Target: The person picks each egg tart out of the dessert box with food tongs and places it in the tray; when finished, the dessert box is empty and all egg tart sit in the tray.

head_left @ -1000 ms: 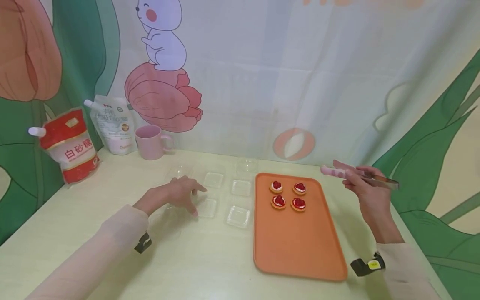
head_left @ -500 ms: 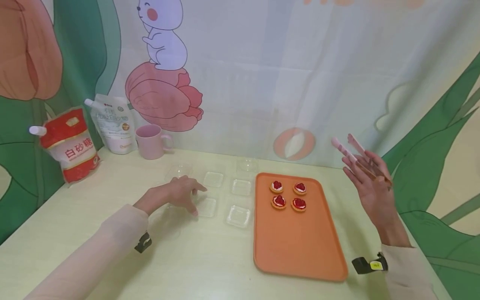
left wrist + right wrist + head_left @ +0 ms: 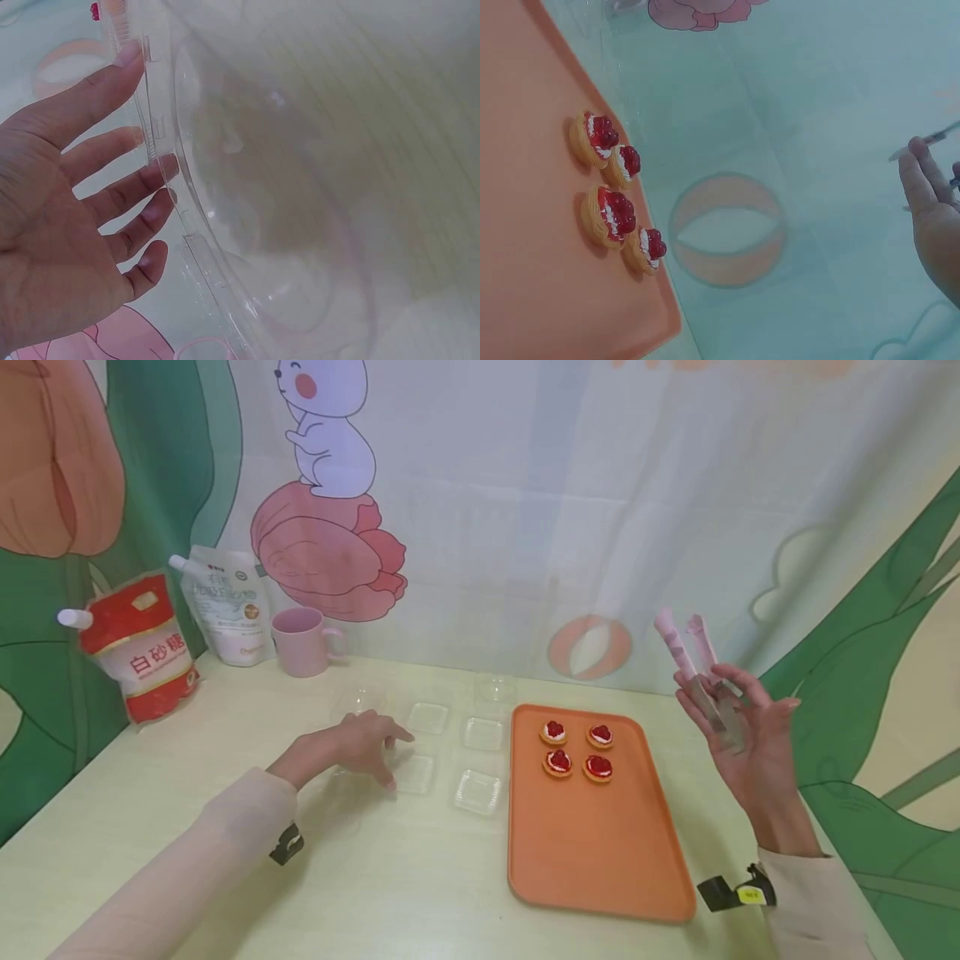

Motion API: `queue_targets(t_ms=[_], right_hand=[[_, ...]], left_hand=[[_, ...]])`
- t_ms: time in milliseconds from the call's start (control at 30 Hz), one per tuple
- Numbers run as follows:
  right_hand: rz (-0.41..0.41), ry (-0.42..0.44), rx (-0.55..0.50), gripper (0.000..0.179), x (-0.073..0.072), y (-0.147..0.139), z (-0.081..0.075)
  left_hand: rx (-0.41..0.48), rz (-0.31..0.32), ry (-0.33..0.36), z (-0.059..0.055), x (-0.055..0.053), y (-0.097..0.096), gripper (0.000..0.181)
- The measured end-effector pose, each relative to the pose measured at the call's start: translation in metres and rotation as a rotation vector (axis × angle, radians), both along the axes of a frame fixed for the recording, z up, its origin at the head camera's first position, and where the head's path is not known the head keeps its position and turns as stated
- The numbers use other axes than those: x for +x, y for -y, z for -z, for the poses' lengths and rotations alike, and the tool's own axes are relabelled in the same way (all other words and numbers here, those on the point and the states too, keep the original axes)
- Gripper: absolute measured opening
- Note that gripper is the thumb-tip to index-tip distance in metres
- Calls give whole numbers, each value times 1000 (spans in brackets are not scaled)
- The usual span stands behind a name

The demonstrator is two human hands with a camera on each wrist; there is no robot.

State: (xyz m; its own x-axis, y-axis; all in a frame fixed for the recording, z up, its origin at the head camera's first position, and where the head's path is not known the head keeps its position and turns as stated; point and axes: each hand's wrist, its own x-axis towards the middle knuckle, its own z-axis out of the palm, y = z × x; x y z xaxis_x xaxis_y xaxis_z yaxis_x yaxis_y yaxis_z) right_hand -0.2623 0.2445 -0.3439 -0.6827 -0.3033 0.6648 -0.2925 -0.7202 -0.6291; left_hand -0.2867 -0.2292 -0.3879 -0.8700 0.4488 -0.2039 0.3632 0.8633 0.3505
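In the head view my left hand (image 3: 358,745) reaches over the clear plastic boxes (image 3: 478,792), fingers spread and loosely bent. Up close in the left wrist view, its fingertips are at the rim of a clear plastic box (image 3: 247,225); whether they press on it is hard to tell. Raised to the right of the orange tray (image 3: 592,860), my right hand (image 3: 761,752) holds a pair of tongs (image 3: 701,681) among its fingers, pink tips upward, thumb held away from them. Several berry tarts (image 3: 557,763) with white cream sit at the tray's far end.
A pink mug (image 3: 298,643), a white pouch (image 3: 228,610) and a red sugar bag (image 3: 142,652) stand at the back left. Behind the table hangs a printed curtain (image 3: 480,552). More clear boxes (image 3: 483,733) lie left of the tray.
The tongs have turned from lying nearly level to pointing upward in my right hand, and its thumb has swung away from them. My left hand stays where it was.
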Motion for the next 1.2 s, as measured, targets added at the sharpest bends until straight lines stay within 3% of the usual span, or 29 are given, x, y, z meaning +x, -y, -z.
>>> queue_targets(t_ms=[67, 167, 233, 300, 400, 667, 1033, 1200], right_hand=[[125, 47, 25, 46, 3, 1, 0], [376, 152, 93, 24, 7, 3, 0], [558, 205, 166, 22, 8, 5, 1], [654, 263, 186, 24, 9, 7, 2], [717, 297, 178, 27, 8, 8, 5], [765, 297, 178, 34, 7, 2, 13], [1132, 399, 602, 20, 10, -19, 25], [1198, 374, 730, 20, 7, -34, 35]], left_hand=[[-1, 1, 2, 0, 0, 0, 76], [-5, 5, 5, -2, 1, 0, 76], [-6, 3, 10, -3, 1, -1, 76], [-7, 3, 13, -4, 2, -1, 76], [-7, 0, 17, -4, 1, -2, 76], [-13, 8, 7, -2, 0, -1, 76], [-6, 2, 14, -2, 0, -1, 74], [-4, -1, 14, -2, 0, -1, 74]])
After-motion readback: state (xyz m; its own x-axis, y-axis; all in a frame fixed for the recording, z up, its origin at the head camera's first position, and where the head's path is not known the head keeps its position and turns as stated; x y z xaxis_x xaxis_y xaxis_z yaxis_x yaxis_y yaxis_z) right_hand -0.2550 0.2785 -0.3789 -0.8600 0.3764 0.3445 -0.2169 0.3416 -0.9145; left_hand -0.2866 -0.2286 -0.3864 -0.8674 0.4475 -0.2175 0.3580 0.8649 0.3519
